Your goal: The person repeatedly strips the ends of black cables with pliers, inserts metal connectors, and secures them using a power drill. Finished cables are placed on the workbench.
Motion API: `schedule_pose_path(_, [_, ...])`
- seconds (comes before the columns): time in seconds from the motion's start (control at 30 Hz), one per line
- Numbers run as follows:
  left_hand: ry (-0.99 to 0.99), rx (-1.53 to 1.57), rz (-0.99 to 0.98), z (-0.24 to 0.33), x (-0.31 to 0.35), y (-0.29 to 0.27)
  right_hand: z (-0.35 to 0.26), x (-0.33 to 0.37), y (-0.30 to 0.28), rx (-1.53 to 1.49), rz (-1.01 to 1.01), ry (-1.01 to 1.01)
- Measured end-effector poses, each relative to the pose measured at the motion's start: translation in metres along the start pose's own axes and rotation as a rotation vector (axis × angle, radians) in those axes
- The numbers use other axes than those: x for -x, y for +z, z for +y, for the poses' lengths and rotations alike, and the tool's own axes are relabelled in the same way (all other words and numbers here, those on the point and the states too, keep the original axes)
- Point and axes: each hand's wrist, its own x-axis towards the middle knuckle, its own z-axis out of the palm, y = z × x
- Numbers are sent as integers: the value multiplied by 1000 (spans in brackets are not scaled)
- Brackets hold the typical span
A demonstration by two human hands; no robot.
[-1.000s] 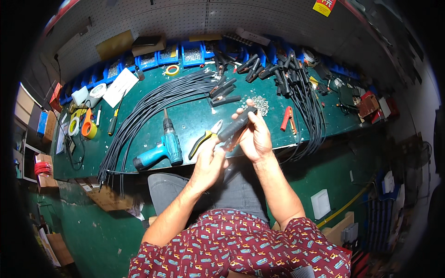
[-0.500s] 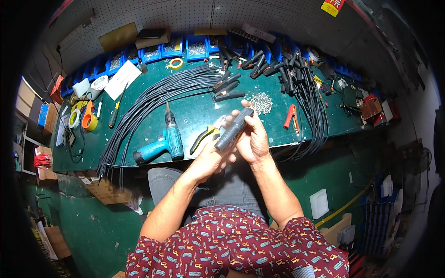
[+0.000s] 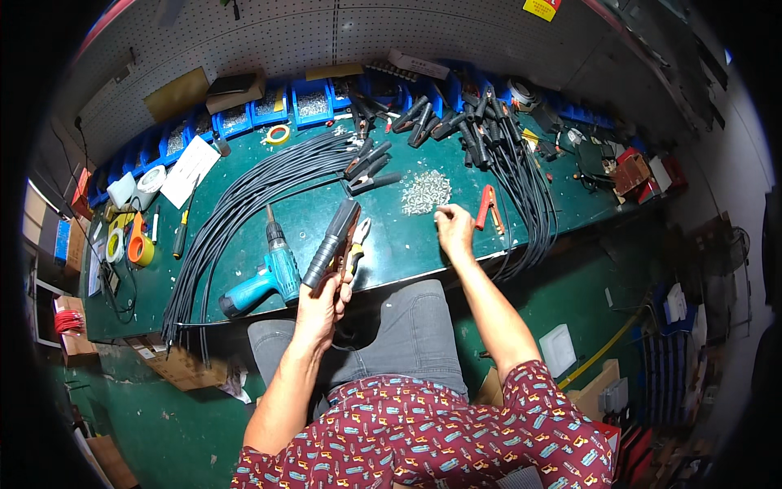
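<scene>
My left hand [image 3: 318,316] grips a black-handled spring clamp [image 3: 332,238] by its lower end, its copper-coloured side turned to the right. Pliers [image 3: 361,234] with black-and-yellow grips lie just beyond the clamp, partly covered by it. My right hand [image 3: 456,234] is over the bench's front part, fingers drawn together in a pinch. Whatever is between those fingertips, if anything, is too small to make out. Close beyond them spreads a heap of small shiny metal fasteners [image 3: 426,193]. A red clamp [image 3: 485,207] lies to the right of this hand.
A teal cordless drill [image 3: 282,269] lies left of the clamp, with a long bundle of black cables [image 3: 224,216] behind it. More cables [image 3: 533,216] with black clamps [image 3: 487,130] lie at right. Blue parts bins [image 3: 312,107] line the back of the green bench [image 3: 391,257].
My hands have separated. The left has drawn the clamp leftward, now held upright; the right has let go of it and moved beside the fastener heap. The view has shifted slightly.
</scene>
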Motion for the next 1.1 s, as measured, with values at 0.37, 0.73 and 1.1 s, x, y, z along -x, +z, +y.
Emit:
schedule_pose_path(0.37, [-16, -61, 33, 6, 2, 12, 6, -33, 12, 360, -50, 213])
schedule_pose_path(0.73, [77, -7, -29, 8, 7, 17, 24, -45, 15, 321, -6, 109])
schedule_pose_path(1.1, [220, -14, -105, -9, -5, 10, -133, 74, -22, -720, -730, 252])
